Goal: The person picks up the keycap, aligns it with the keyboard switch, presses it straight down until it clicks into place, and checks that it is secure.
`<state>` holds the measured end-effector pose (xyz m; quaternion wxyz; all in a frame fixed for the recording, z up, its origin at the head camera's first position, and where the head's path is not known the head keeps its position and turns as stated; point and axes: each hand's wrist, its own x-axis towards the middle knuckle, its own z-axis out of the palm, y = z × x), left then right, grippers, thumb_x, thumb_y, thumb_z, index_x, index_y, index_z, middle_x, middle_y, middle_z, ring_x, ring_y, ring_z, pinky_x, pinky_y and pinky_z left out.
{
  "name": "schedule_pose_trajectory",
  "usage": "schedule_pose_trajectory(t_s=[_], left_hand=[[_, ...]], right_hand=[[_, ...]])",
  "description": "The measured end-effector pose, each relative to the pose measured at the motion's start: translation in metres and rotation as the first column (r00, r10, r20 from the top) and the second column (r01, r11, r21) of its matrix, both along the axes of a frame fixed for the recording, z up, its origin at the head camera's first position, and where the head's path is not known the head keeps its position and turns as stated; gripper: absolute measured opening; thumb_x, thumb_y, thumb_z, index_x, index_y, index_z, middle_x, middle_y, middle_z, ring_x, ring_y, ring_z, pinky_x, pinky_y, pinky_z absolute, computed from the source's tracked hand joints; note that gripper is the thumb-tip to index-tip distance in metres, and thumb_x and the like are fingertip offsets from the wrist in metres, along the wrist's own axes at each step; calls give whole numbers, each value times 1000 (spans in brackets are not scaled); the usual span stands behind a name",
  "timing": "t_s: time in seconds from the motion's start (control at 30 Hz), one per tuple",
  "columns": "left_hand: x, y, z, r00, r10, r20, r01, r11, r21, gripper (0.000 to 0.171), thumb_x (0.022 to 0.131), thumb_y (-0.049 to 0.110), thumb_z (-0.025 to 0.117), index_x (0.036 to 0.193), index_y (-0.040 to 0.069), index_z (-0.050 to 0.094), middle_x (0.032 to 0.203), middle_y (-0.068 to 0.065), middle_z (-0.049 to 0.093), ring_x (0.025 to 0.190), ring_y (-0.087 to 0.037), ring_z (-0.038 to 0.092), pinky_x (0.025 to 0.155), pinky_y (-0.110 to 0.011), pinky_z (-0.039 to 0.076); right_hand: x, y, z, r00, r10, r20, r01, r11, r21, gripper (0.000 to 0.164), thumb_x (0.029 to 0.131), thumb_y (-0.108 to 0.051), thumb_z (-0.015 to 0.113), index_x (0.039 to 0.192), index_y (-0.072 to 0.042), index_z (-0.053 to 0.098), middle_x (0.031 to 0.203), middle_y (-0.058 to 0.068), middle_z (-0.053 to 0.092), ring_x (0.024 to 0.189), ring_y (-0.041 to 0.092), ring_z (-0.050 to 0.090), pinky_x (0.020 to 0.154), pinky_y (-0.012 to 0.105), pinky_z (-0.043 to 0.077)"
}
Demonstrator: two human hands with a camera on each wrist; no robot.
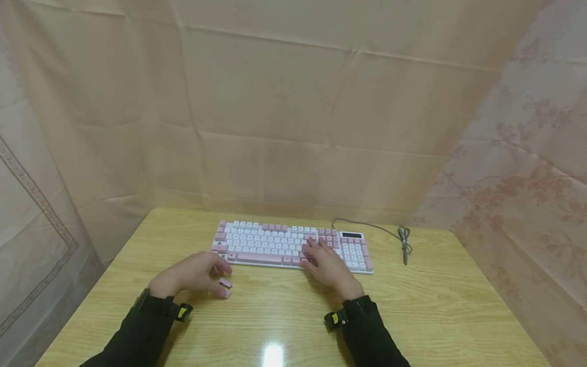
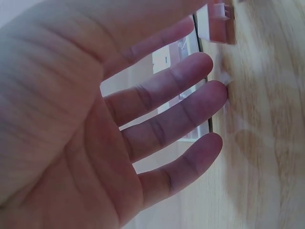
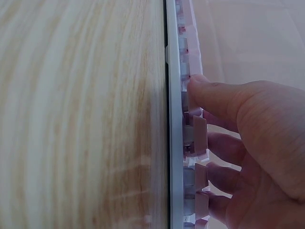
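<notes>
A white and pink keyboard (image 1: 261, 244) lies flat on the table. My left hand (image 1: 194, 275) hovers at its front left corner, fingers apart and gently bent. A loose pink keycap (image 1: 225, 282) is on the table between thumb and fingers; a second small pale pink piece (image 1: 227, 294) sits at the thumb tip. The left wrist view shows a pink keycap (image 2: 217, 21) beside the thumb, whose tip is out of view. My right hand (image 1: 326, 262) rests on the keyboard's right part, fingers spread over the keys, thumb (image 3: 214, 95) touching the front row.
A grey cable (image 1: 367, 223) runs from the keyboard's back edge to a tied bundle (image 1: 404, 239) on the right. The wooden table (image 1: 435, 306) meets a beige cloth (image 1: 275, 153) behind. A patterned cloth (image 1: 527, 178) hangs on the right.
</notes>
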<state>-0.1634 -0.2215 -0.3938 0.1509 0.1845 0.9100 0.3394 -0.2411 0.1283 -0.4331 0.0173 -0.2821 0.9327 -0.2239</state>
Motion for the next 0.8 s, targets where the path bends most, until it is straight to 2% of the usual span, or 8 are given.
schedule_pose_trajectory(t_s=[0.17,0.37,0.8], left_hand=[[-2,-1,-1,999,-35,-12,35,999,10,32,83,24,86,108,8,76,102,0,72,92,-20,63,86,-46,53],[-5,-2,-3,998,-61,-35,60,998,-14,14,89,25,80,99,15,78,89,9,69,78,-15,57,74,-33,48],[-6,-5,-8,995,-14,-100,10,999,-36,11,89,26,80,94,17,78,85,10,67,77,-12,58,73,-32,49]], right_hand=[[0,0,1,1000,2,-2,-2,1000,-2,50,102,-31,63,144,-4,56,158,18,38,147,47,26,115,61,26],[1,0,2,1000,5,-2,-5,1000,-6,50,102,-30,63,143,-3,56,157,18,38,147,47,26,115,62,26],[0,1,0,1000,18,-5,-18,1000,-16,48,102,-29,63,142,-3,58,157,19,39,146,48,27,114,63,28]])
